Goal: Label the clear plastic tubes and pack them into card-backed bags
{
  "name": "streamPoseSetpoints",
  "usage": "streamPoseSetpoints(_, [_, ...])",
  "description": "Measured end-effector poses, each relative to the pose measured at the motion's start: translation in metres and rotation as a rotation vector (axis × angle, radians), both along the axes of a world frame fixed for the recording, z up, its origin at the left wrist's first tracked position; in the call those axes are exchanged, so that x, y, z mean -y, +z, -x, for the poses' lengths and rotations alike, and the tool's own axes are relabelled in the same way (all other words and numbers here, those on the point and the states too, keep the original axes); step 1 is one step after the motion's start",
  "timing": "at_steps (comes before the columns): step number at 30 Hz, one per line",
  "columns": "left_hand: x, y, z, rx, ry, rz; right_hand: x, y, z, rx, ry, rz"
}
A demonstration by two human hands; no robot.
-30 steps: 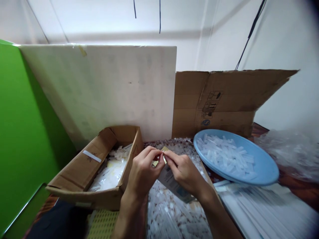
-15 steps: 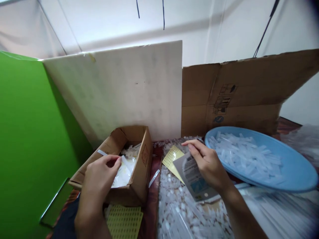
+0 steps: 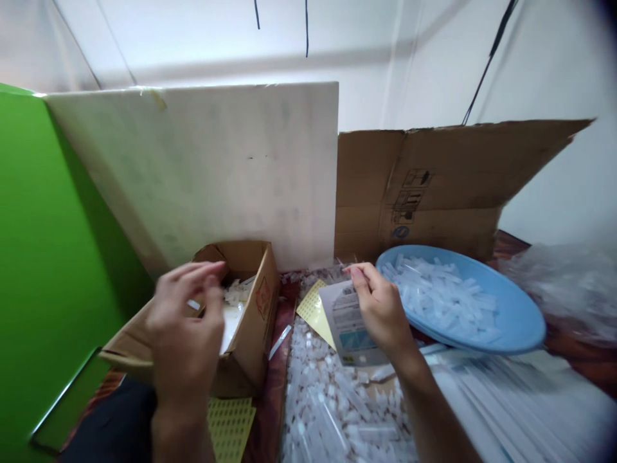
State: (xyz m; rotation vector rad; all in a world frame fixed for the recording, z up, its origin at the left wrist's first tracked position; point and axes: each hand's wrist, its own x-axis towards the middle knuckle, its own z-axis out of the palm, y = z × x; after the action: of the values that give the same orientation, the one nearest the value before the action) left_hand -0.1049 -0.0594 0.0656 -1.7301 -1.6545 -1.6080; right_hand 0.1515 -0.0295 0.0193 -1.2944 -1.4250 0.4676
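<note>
My left hand point(image 3: 187, 321) hovers over the small open cardboard box point(image 3: 250, 334) at the left, blurred by motion, with its fingers loosely spread and nothing visible in them. My right hand point(image 3: 380, 308) holds a grey printed card point(image 3: 344, 321) together with a yellow dotted sheet point(image 3: 315, 310) above the heap of small clear plastic pieces point(image 3: 332, 405). The box holds white plastic bits and bags.
A blue bowl point(image 3: 515, 318) full of clear tubes sits to the right. A white board point(image 3: 216, 167) and a brown cardboard panel point(image 3: 434, 186) stand at the back, a green wall point(image 3: 43, 257) at the left. Another yellow dotted sheet point(image 3: 231, 421) lies near me. Long clear strips point(image 3: 520, 405) lie at the right.
My hands, joined over the yellow sheet a second ago, have parted. The left hand went to the box and now lifts above it; the right keeps the card and sheet.
</note>
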Motion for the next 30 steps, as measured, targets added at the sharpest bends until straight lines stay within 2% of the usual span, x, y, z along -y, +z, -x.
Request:
streamPoseSetpoints(3, [0.005,-0.011,-0.061,0.046,-0.500,0.252,-0.001,-0.001,0.001,-0.071,-0.139,0.030])
streamPoseSetpoints(4, [0.005,-0.019,-0.079,0.005,-0.616,0.316,-0.001,-0.001,0.002,-0.103,-0.142,0.030])
streamPoseSetpoints(6, [0.001,-0.036,-0.107,-0.070,-0.700,0.327,0.002,-0.001,0.004,-0.201,-0.027,0.032])
streamPoseSetpoints(8, [-0.006,-0.050,-0.120,-0.056,-0.704,0.295,0.005,0.000,0.005,-0.320,0.199,0.050])
streamPoseSetpoints(10, [-0.013,-0.058,-0.122,0.037,-0.684,0.260,0.009,0.002,0.005,-0.389,0.389,0.071])
streamPoseSetpoints(12, [-0.018,-0.061,-0.116,0.153,-0.661,0.234,0.011,0.005,0.006,-0.372,0.463,0.081])
streamPoseSetpoints(14, [-0.022,-0.060,-0.108,0.282,-0.673,0.256,0.010,0.006,0.006,-0.356,0.409,0.063])
streamPoseSetpoints(17, [-0.026,-0.055,-0.099,0.479,-0.754,0.325,0.005,0.003,0.005,-0.419,0.205,0.002])
streamPoseSetpoints(19, [-0.028,-0.053,-0.095,0.564,-0.817,0.346,0.002,0.000,0.001,-0.441,0.140,-0.016])
streamPoseSetpoints(22, [-0.030,-0.052,-0.092,0.604,-0.863,0.364,0.001,-0.002,-0.005,-0.412,0.169,-0.019])
streamPoseSetpoints(27, [-0.035,-0.056,-0.087,0.552,-0.667,0.235,0.007,0.002,-0.006,-0.363,0.166,-0.041])
streamPoseSetpoints(30, [-0.038,-0.059,-0.083,0.676,-0.736,0.274,0.008,0.005,-0.004,-0.351,0.211,-0.044])
